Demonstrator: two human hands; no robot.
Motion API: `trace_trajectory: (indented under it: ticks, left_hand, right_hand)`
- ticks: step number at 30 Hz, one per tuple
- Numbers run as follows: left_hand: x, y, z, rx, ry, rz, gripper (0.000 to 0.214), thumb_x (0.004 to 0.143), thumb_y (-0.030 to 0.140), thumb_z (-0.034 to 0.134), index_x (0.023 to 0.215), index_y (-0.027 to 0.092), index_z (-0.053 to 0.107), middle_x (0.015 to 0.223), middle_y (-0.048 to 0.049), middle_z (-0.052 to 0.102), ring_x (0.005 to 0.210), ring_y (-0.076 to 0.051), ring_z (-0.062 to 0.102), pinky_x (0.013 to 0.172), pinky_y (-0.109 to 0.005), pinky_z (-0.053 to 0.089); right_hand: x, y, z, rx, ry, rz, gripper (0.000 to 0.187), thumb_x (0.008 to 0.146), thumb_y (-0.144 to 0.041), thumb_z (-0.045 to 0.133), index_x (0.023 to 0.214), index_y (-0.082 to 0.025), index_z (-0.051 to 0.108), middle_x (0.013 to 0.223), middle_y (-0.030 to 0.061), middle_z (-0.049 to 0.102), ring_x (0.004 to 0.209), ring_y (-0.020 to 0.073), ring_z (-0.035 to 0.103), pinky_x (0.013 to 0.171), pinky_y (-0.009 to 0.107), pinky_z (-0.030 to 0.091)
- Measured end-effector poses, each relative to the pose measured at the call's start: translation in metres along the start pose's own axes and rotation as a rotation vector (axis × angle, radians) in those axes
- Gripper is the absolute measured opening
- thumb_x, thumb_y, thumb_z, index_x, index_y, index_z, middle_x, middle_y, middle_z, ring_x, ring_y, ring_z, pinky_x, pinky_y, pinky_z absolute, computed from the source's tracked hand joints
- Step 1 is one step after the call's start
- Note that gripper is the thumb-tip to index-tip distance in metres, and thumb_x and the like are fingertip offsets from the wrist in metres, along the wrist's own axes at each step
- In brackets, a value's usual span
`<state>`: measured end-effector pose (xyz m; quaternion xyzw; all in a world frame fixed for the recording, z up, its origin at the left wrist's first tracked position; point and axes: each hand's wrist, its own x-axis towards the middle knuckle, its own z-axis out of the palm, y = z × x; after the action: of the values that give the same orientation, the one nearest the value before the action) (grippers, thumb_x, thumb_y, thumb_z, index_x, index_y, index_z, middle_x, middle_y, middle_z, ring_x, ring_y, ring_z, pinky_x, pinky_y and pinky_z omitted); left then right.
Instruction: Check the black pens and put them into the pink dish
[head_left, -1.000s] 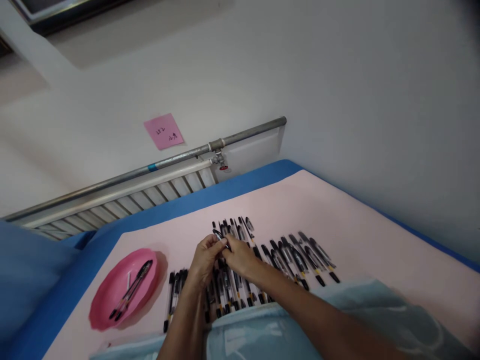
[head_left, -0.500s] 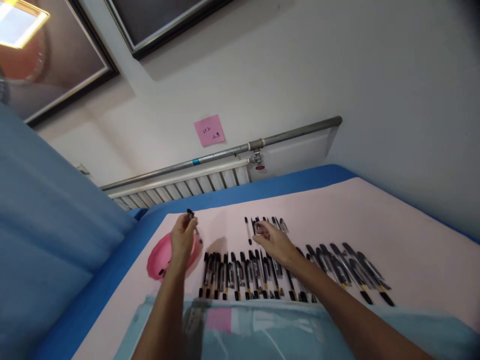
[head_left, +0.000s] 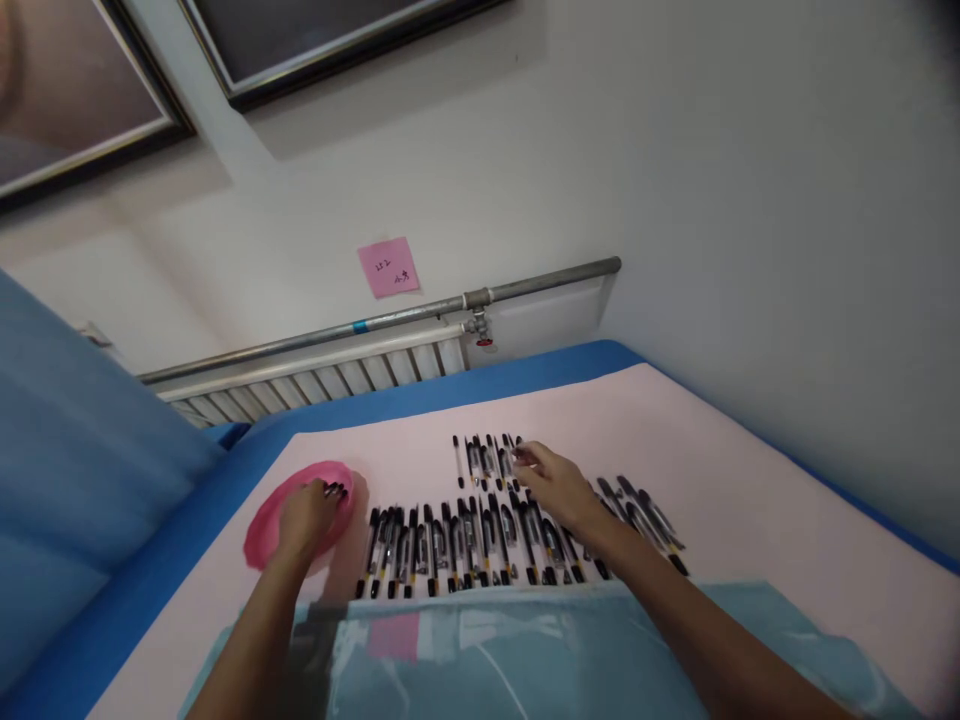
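Observation:
My left hand (head_left: 306, 518) is lowered into a pink bowl (head_left: 259, 520), its fingers curled around dark pen ends (head_left: 335, 489); most of what it grips is hidden. My right hand (head_left: 553, 483) reaches to the right end of a short back row of pen parts (head_left: 484, 460). Its thumb and fingers are pinched together over a small dark piece too blurred to name. Below that hand runs a long front row of clear pens with black caps and ends (head_left: 442, 545), laid side by side. One slim pen part (head_left: 458, 462) lies apart at the back row's left end.
More pens (head_left: 641, 510) lie slanted beyond my right forearm. Pink paper (head_left: 720, 470) covers the blue table (head_left: 420, 392). A radiator (head_left: 345, 378) and a pipe (head_left: 555, 284) run along the wall behind. A blue curtain (head_left: 97, 480) hangs at left.
My left hand has gone down from above the bowl into it, carrying the pen it held. The right hand stays by the back row's right end. The whole view has shifted.

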<state>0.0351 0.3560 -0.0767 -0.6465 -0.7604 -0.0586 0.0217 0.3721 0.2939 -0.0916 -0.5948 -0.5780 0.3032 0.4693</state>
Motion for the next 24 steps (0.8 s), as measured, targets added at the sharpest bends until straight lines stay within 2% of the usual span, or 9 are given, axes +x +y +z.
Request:
trace_trajectory:
  ticks: [3, 5, 8, 12, 15, 19, 22, 24]
  left_hand:
    - [-0.007, 0.038, -0.01, -0.051, 0.046, 0.087, 0.034, 0.08, 0.026, 0.036, 0.099, 0.009, 0.058, 0.101, -0.017, 0.061, 0.096, -0.026, 0.054, 0.077, -0.032, 0.037]
    - [-0.011, 0.07, -0.008, -0.098, 0.015, 0.157, 0.032, 0.08, 0.028, 0.037, 0.1, 0.014, 0.058, 0.102, -0.011, 0.062, 0.093, -0.02, 0.056, 0.077, -0.026, 0.038]
    - [-0.015, 0.116, 0.005, -0.144, -0.081, 0.21, 0.027, 0.077, 0.031, 0.043, 0.092, 0.017, 0.061, 0.094, -0.007, 0.066, 0.084, -0.017, 0.059, 0.069, -0.023, 0.04]
    - [-0.013, 0.159, 0.023, -0.146, -0.168, 0.197, 0.025, 0.074, 0.03, 0.046, 0.084, 0.015, 0.063, 0.087, -0.0112, 0.068, 0.082, -0.021, 0.061, 0.065, -0.026, 0.04]
    - [-0.008, 0.175, 0.032, -0.138, -0.203, 0.167, 0.025, 0.071, 0.029, 0.048, 0.08, 0.012, 0.064, 0.087, -0.0169, 0.067, 0.083, -0.025, 0.061, 0.064, -0.028, 0.04]
    - [-0.001, 0.178, 0.032, -0.143, -0.212, 0.138, 0.02, 0.067, 0.025, 0.052, 0.071, 0.009, 0.064, 0.079, -0.0203, 0.066, 0.079, -0.026, 0.062, 0.061, -0.028, 0.04]
    - [-0.004, 0.175, 0.022, -0.184, -0.168, 0.167, 0.023, 0.072, 0.027, 0.047, 0.072, 0.01, 0.062, 0.077, -0.018, 0.066, 0.077, -0.025, 0.061, 0.061, -0.028, 0.039]
    - [-0.016, 0.177, 0.014, -0.237, -0.123, 0.225, 0.028, 0.077, 0.031, 0.04, 0.079, 0.013, 0.06, 0.079, -0.0125, 0.066, 0.077, -0.021, 0.06, 0.062, -0.027, 0.039]
  right_hand:
    - [-0.007, 0.007, -0.008, 0.0, 0.032, 0.019, 0.021, 0.069, -0.025, 0.045, 0.085, -0.018, 0.058, 0.075, 0.0032, 0.062, 0.069, 0.016, 0.057, 0.062, 0.026, 0.043]
    - [-0.01, 0.011, -0.01, 0.001, 0.024, 0.027, 0.021, 0.07, -0.026, 0.045, 0.085, -0.018, 0.058, 0.073, 0.0029, 0.062, 0.068, 0.016, 0.057, 0.06, 0.025, 0.042]
    - [-0.012, 0.015, -0.012, -0.003, 0.018, 0.027, 0.021, 0.072, -0.026, 0.045, 0.086, -0.018, 0.058, 0.071, 0.0024, 0.061, 0.066, 0.0157, 0.056, 0.058, 0.025, 0.042]
    - [-0.012, 0.021, -0.014, -0.043, 0.041, 0.012, 0.02, 0.072, -0.025, 0.043, 0.084, -0.018, 0.058, 0.069, 0.0018, 0.061, 0.066, 0.0158, 0.056, 0.058, 0.025, 0.041]
    - [-0.011, 0.021, -0.015, -0.089, 0.034, -0.022, 0.019, 0.072, -0.024, 0.044, 0.082, -0.018, 0.058, 0.07, 0.0022, 0.061, 0.066, 0.0159, 0.056, 0.06, 0.025, 0.04]
    - [-0.01, 0.02, -0.015, -0.067, 0.02, -0.078, 0.019, 0.073, -0.023, 0.043, 0.081, -0.017, 0.059, 0.072, 0.0029, 0.061, 0.069, 0.0158, 0.056, 0.064, 0.025, 0.04]
    - [-0.009, 0.021, -0.013, -0.009, 0.02, -0.05, 0.02, 0.074, -0.023, 0.043, 0.082, -0.017, 0.06, 0.071, 0.0031, 0.061, 0.07, 0.0161, 0.056, 0.064, 0.026, 0.041]
    - [-0.007, 0.021, -0.012, 0.068, 0.042, 0.019, 0.021, 0.075, -0.027, 0.044, 0.085, -0.017, 0.059, 0.071, 0.0032, 0.06, 0.07, 0.0165, 0.056, 0.064, 0.027, 0.042]
